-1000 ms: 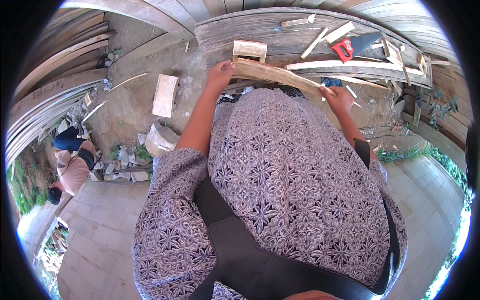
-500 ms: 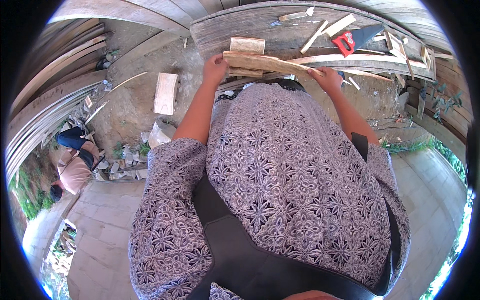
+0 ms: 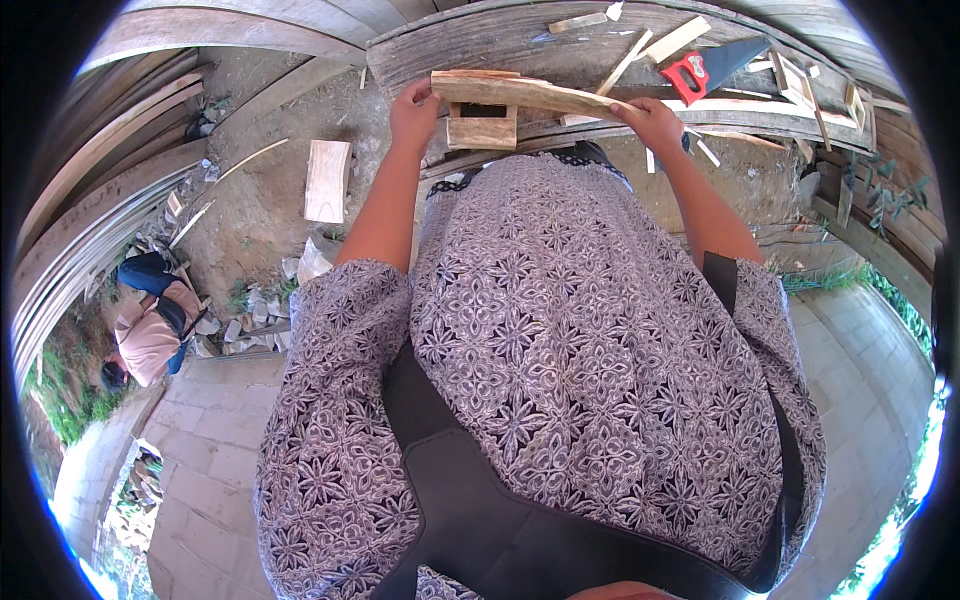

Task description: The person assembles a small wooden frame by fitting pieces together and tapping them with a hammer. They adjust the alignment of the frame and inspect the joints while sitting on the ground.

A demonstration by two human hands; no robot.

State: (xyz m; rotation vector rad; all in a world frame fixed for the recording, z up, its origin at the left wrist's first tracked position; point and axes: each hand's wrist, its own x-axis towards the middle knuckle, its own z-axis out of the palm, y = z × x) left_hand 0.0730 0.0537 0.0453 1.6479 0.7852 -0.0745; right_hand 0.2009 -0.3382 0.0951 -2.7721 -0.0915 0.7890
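Observation:
A long, narrow wooden board (image 3: 530,97) with a rough edge spans between my two hands. My left hand (image 3: 413,118) is closed round its left end. At the right end, my right hand (image 3: 651,122) grips it between thumb and fingers. Beneath and behind the board stands a small wooden box frame (image 3: 482,133), its dark opening partly covered by the board. Both rest over the weathered plank bench (image 3: 440,45). Whether the board touches the box cannot be made out.
A red-handled handsaw (image 3: 712,68) lies on the bench at the right, near wood offcuts (image 3: 678,40) and a small wooden frame (image 3: 793,82). On the dirt floor to the left lies a flat board (image 3: 327,181). Another person (image 3: 155,320) is bent over at the far left, beside stacked planks.
Both hands have moved the board away from me and slightly left. It now crosses the far part of the box, showing more of the near side and the opening.

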